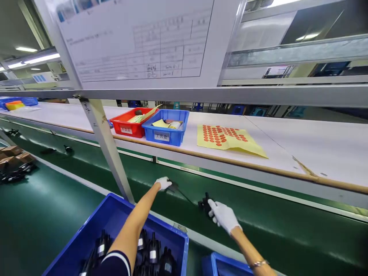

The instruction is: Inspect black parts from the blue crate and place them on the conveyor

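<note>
Both my hands wear white gloves and reach over the green conveyor belt [258, 230]. My right hand [225, 217] is closed around a small black device [204, 205] with a short stub pointing up. My left hand [163, 183], farther forward, pinches a dark flat piece [173, 186] that is blurred. A thin dark cord [185, 196] runs between that piece and the device. Below my left arm, a large blue bin [112, 201] holds several black devices [153, 251] with stubs and white labels.
A white shelf [310, 143] behind the belt carries a red bin [132, 124], a blue toolbox bin [166, 128] and a yellow sheet of red stickers [230, 138]. A metal post [107, 149] stands left of my hands. Another blue bin [230, 264] sits near front. Dark parts [17, 172] lie far left.
</note>
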Action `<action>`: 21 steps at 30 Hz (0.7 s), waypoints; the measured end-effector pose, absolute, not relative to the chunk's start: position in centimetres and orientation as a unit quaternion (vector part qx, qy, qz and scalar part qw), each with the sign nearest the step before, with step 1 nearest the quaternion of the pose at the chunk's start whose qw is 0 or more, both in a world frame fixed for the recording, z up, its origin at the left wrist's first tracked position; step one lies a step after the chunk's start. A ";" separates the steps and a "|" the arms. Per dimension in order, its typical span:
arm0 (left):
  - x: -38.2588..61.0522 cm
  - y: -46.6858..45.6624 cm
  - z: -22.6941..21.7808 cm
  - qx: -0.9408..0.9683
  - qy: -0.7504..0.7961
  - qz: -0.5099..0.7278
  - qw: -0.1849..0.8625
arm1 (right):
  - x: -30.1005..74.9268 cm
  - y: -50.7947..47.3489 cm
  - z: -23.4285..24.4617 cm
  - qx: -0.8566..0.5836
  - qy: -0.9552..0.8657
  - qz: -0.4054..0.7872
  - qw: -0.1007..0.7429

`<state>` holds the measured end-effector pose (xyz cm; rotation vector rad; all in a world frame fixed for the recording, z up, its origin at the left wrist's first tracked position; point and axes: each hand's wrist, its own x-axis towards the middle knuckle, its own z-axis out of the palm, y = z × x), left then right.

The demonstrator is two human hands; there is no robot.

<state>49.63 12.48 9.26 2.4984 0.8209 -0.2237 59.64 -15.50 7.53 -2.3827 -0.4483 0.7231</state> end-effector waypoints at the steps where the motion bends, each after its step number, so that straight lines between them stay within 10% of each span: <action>1: 49.2 12.6 7.6 0.905 0.337 -0.085 0.245 | 60.2 -14.0 5.8 -0.898 -0.161 0.287 0.291; 14: 29.2 9.1 8.2 0.849 0.378 0.137 0.342 | 60.6 -1.3 3.2 -0.925 -0.283 0.253 0.026; 21: 5.5 -5.0 5.1 0.700 0.530 0.192 0.439 | 45.4 0.7 7.8 -0.834 -0.504 0.207 0.086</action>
